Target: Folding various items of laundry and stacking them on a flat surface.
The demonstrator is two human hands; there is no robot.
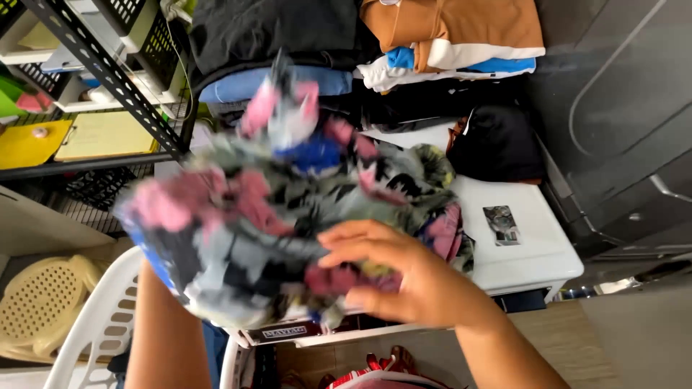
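A floral garment in pink, black, grey and blue is bunched up in mid-air, blurred by motion. My right hand grips its lower right part, fingers curled over the fabric. My left hand is hidden behind the cloth; only the left forearm shows, rising under the garment's left side. The garment hangs over the white appliance top.
Folded clothes lie stacked at the back: a brown and white pile, a black pile, a black bundle. A black metal shelf stands left. A white laundry basket and a yellow basket sit lower left.
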